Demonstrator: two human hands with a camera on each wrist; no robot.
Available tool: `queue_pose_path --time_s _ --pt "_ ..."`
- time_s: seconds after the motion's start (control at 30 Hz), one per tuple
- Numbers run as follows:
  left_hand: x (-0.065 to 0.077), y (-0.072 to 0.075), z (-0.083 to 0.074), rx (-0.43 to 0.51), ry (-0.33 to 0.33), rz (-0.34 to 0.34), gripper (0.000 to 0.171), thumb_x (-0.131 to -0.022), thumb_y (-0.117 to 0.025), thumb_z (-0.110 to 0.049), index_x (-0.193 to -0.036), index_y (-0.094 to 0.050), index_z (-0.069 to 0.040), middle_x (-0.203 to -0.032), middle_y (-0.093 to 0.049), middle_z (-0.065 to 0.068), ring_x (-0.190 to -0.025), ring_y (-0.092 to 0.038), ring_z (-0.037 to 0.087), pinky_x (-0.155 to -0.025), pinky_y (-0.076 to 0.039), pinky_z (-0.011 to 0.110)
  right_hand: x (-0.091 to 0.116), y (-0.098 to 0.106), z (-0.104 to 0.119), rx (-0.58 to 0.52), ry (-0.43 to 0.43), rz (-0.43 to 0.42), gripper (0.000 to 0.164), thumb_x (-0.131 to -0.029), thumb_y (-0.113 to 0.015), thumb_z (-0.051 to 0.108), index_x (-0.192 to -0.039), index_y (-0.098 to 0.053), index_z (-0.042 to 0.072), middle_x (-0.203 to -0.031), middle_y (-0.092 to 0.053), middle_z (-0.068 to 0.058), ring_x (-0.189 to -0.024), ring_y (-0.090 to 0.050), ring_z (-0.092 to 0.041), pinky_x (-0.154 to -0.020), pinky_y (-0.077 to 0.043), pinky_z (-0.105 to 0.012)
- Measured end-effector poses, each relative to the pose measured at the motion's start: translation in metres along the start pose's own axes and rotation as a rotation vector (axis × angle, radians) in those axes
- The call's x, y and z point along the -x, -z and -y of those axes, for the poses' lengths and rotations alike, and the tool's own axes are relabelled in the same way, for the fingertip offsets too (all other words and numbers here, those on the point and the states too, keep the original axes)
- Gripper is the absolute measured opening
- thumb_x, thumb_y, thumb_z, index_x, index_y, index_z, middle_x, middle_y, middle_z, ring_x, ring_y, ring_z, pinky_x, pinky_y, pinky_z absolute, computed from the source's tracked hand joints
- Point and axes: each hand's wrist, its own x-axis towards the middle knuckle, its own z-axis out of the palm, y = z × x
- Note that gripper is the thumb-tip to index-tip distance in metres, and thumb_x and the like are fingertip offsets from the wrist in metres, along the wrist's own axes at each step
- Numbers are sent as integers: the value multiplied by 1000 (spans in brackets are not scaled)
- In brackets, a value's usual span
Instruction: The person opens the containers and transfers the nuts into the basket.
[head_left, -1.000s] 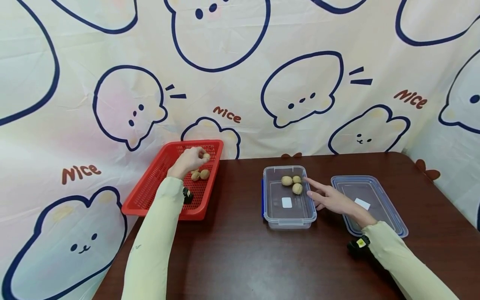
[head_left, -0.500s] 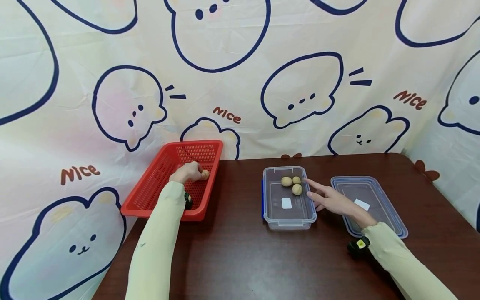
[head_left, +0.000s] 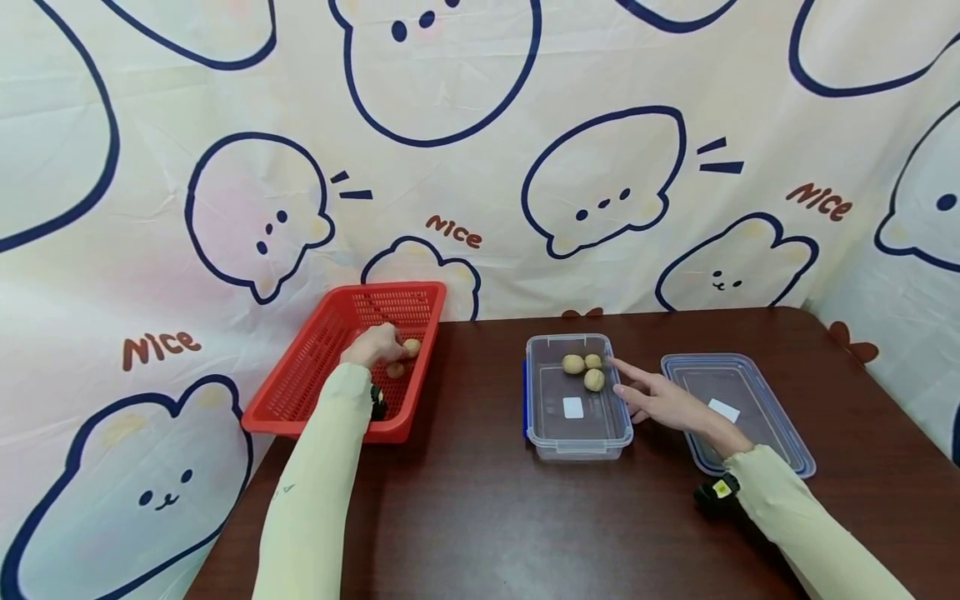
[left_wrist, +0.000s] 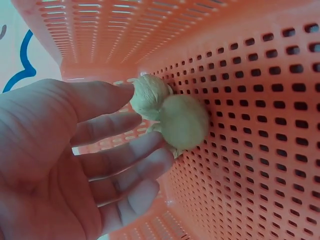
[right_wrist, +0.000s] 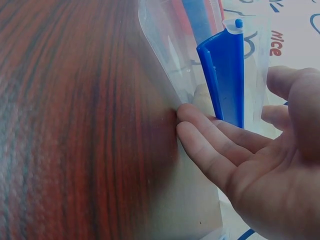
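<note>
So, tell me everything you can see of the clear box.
The clear box looks plastic and rectangular, with blue latches at its sides. It stands upright and open on the dark table. A white label shows at its floor, and three walnuts lie toward its far end. The right hand touches its right side.

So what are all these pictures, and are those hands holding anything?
No robot: just a person's left hand and right hand. The wide picture comes from a camera on the head, looking down; the two close ones come from cameras on each wrist. On the brown table sit a red basket, a clear box with three walnuts inside, and a flat lid. The left hand is inside the basket, right by more walnuts. The right hand is at the box's side. Neither hand plainly holds anything.
</note>
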Motion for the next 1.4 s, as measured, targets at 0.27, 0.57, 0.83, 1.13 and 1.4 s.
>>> queue_pose_path --time_s 0.27,0.57,0.83,1.13,1.4 --pt "6 10 -10 17 35 -56 27 -96 -58 -33 -94 -62 -7 -80 -57 10 -81 -61 27 -64 -47 37 2 1 2 2 21 10 67 -102 -48 39 -158 -16 19 -143 -43 -33 -89 -69 -20 -77 -59 -34" --pt "26 23 -44 -52 -171 -282 26 -98 -52 -37 -89 -60 -13 -78 -59 7 -75 -59 24 -66 -46 37 0 3 3 38 26 -6 67 -102 -49 40 -158 -18 20 -141 -46 -31 -89 -68 -20 -77 -59 -33" --pt "45 25 -85 -137 -279 -362 25 -98 -54 -35 -98 -63 -11 -82 -63 7 -75 -58 23 -68 -46 35 -1 1 4 19 9 9 67 -102 -49 41 -158 -18 20 -140 -46 -31 -90 -69 -21 -77 -59 -34" --pt "56 11 -135 -158 -418 -340 30 -98 -55 -37 -110 -66 -12 -98 -68 6 -84 -62 22 -73 -53 37 -1 -2 4 26 13 -2 68 -102 -48 41 -158 -18 18 -132 -53 -31 -90 -70 -20 -76 -59 -33" --pt "49 -20 -167 -71 -613 -210 38 -98 -58 -34 -129 -57 -12 -110 -71 7 -92 -67 17 -83 -55 35 1 -2 0 17 6 -12 66 -102 -48 41 -158 -18 21 -135 -52 -31 -91 -70 -21 -76 -59 -32"
